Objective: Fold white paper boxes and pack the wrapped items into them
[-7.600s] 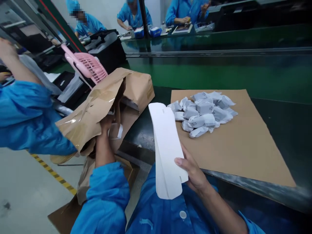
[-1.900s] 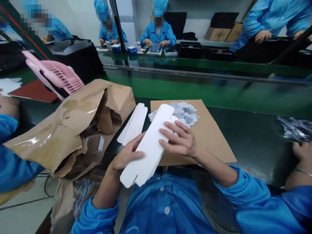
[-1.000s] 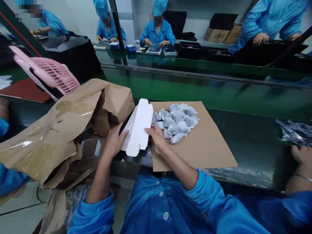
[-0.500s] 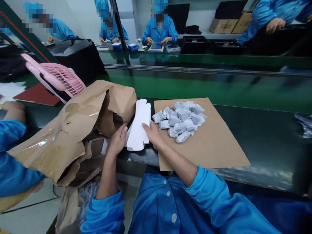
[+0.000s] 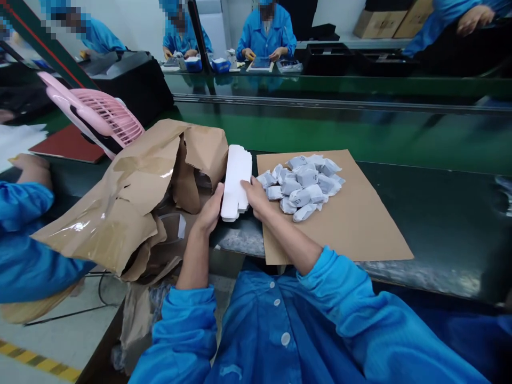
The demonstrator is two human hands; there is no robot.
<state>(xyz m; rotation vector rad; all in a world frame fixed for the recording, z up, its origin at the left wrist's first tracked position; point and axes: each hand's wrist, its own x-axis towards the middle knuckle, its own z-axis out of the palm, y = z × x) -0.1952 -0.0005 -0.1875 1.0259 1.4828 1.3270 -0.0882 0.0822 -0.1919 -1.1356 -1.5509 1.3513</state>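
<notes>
A folded white card strip stands lengthwise on the dark bench, its notched end toward me. My left hand presses its left edge, and my right hand holds its right edge with the fingertips. Just right of the strip lies a heap of small items wrapped in grey-white paper, on a brown cardboard sheet. A torn kraft paper bag slumps left of my left hand, with a small clear piece showing inside it.
A pink fan stands behind the bag. A co-worker's blue sleeve and hand reach in at the left. A green conveyor belt runs across behind the bench. Several workers in blue sit beyond it with trays and small boxes.
The white card, earlier held slanted above the bench, now stands lengthwise and is folded narrower. My hands have come closer together on either side of it, beside the wrapped heap.
</notes>
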